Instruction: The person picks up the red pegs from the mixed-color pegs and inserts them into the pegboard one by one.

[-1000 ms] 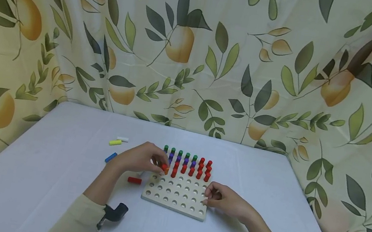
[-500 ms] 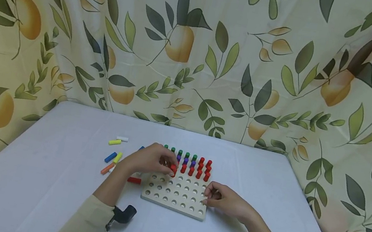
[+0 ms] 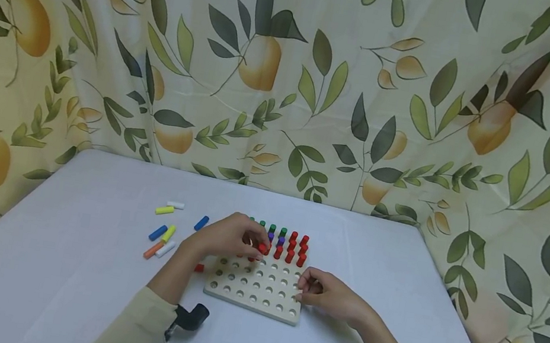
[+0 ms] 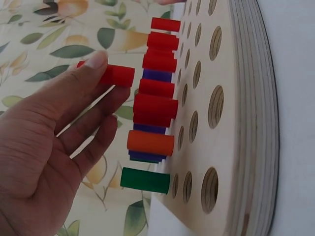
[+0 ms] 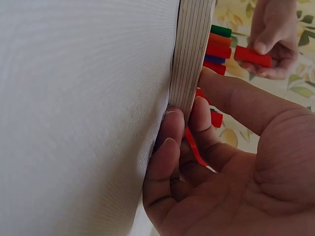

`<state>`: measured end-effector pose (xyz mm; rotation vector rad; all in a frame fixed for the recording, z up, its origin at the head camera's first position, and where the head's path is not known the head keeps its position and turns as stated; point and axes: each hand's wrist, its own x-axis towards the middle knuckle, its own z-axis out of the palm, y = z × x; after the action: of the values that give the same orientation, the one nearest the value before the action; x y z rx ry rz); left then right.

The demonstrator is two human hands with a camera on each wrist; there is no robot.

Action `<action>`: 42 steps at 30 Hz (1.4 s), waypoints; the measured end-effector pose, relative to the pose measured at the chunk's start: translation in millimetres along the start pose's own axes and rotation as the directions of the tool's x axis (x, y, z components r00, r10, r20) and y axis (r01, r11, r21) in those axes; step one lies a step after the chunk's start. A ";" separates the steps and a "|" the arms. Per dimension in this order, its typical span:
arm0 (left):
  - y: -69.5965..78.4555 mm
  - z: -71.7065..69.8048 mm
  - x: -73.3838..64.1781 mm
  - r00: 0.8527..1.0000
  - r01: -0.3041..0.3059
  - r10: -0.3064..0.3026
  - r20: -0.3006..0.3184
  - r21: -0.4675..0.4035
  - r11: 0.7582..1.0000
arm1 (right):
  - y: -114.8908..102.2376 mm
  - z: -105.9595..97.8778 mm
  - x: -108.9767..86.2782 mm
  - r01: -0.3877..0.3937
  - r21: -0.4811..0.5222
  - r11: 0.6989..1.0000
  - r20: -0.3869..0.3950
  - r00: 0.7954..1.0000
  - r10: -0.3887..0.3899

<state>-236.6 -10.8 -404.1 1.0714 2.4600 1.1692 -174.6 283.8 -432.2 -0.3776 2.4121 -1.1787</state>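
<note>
Between thumb and fingers my left hand (image 3: 229,237) pinches a red peg (image 4: 119,75). In the left wrist view this peg is off the wooden pegboard (image 3: 254,303), held level beside a row of standing pegs. That row has a green peg (image 4: 145,180), an orange peg (image 4: 150,143) and several red ones, with purple pegs behind. My right hand (image 3: 336,297) grips the board's right edge, thumb on top and fingers curled at the side and below, as the right wrist view shows. In the head view, my left hand hides part of the pegs at the board's far left.
Left of the board lie loose pegs: a yellow peg (image 3: 164,210), a white peg (image 3: 175,204), blue pegs, an orange peg (image 3: 152,250) and others. A red peg (image 3: 199,268) lies by the board's left edge. The board's near rows are bare holes. A patterned curtain (image 3: 290,78) hangs behind the table.
My left hand has moved right along the peg row, uncovering loose pegs on the table behind it. My right hand has stayed at the board's edge. The head view has shifted slightly.
</note>
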 end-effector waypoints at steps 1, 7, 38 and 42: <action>-0.2 0.1 0.3 1.000 0.000 0.000 -0.001 -0.007 1.000 | -0.3 0.2 0.5 0.003 0.000 1.000 0.000 1.000 -0.003; -6.2 2.3 4.1 1.000 -0.002 0.002 0.009 -0.056 0.998 | -3.4 0.6 1.0 0.025 0.012 1.000 0.008 1.000 -0.025; -16.1 17.4 9.8 1.000 0.021 -0.020 0.005 -0.069 0.997 | -0.5 0.5 -0.5 0.008 0.005 1.000 0.017 1.000 -0.008; -17.3 16.4 11.0 1.000 0.008 -0.007 0.006 -0.064 0.998 | -2.0 0.2 -1.1 0.009 -0.009 1.000 0.012 1.000 -0.008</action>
<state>-245.8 -0.8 -426.6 1.0456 2.4031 1.2321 -173.4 282.9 -430.5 -0.3969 2.4090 -1.1662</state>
